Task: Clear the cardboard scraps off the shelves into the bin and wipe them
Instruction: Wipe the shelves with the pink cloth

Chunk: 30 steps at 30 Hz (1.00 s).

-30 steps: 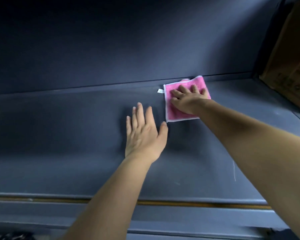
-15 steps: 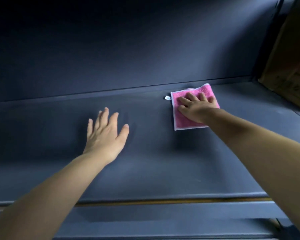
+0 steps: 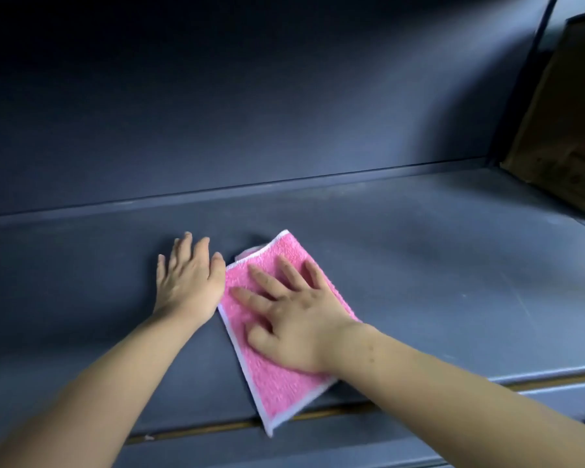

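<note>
1. We look down and forward at a dark grey-blue shelf (image 3: pixel 436 265). Its back wall (image 3: pixel 250 113) rises behind it and is dimmest at the upper left.
2. A pink cloth (image 3: pixel 277 383), terry with a white edging, lies flat on the shelf near the front, a little right of the middle of the view. It sits turned at an angle. Its near corner hangs past the shelf's front edge and crosses a brownish strip (image 3: pixel 200 430) that runs along that edge. Its far left corner looks slightly doubled over.
3. The right hand (image 3: pixel 294 319) lies palm down on the cloth. Its fingers (image 3: pixel 267 282) are straight and spread apart, with the thumb out to the left. It presses flat and nothing is curled round the fabric.
4. The left hand (image 3: pixel 188 282) lies palm down on the bare shelf just left of the cloth, fingers straight and close together. Its thumb side meets the cloth's left edge. We cannot tell whether it overlaps the edge or only sits against it.
5. Both forearms (image 3: pixel 122 383) are bare and come in from the lower corners.
6. A brown cardboard box (image 3: pixel 561 123) stands at the far right end of the shelf, beyond a dark upright (image 3: pixel 520 79) and well apart from the cloth. Its print is too blurred to read.
7. Pale dusty smears show on the shelf surface to the right of the cloth.
</note>
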Available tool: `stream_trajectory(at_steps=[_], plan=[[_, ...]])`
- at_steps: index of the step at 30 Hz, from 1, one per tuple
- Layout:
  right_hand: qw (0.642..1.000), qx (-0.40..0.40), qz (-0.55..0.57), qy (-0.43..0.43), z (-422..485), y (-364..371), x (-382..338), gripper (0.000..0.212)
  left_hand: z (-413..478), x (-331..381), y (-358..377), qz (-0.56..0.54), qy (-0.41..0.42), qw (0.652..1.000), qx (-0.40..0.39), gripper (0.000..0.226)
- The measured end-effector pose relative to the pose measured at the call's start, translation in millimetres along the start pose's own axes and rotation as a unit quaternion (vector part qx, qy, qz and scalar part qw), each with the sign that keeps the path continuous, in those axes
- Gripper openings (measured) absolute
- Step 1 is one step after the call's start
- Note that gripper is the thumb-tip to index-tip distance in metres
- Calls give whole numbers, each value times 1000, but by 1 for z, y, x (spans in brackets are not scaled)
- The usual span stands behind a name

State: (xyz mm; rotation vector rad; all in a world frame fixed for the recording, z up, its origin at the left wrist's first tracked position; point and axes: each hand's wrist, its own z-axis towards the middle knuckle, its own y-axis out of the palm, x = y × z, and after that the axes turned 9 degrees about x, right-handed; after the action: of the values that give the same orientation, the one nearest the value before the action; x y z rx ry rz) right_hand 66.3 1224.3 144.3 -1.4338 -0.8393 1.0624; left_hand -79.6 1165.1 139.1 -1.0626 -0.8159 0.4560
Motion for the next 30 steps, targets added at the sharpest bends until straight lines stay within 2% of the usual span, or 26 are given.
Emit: stream_trajectory(at_steps=[3,6,9,10,13,14,17,21,25,29,30], plan=[[1000,4,-20,13,-30,0,10,76,2,-7,-4,-6,24,1000,8,47],[990,29,-37,137,-48,-7,46,93,5,-29,-14,20,43,999,6,47],[961,38,-66,264,-58,-18,89,103,8,-55,-23,50,47,998,1,48],[954,30,-72,290,-58,-20,101,102,10,-63,-25,52,44,998,3,48],[934,39,-47,353,-39,-21,113,57,13,-76,-25,38,39,998,8,48],[930,46,-42,362,-25,-20,111,53,13,-77,-24,27,38,999,13,48],[936,52,-45,345,34,-16,88,51,10,-79,-22,14,51,998,35,49],[952,61,-25,298,118,-6,38,50,9,-81,-21,3,51,997,50,72],[977,46,-3,208,172,7,-28,52,13,-83,-20,-42,37,997,46,51],[990,39,7,134,166,11,-64,53,15,-84,-21,-73,25,995,65,63],[991,36,10,128,157,12,-68,53,15,-84,-21,-78,25,994,66,59]])
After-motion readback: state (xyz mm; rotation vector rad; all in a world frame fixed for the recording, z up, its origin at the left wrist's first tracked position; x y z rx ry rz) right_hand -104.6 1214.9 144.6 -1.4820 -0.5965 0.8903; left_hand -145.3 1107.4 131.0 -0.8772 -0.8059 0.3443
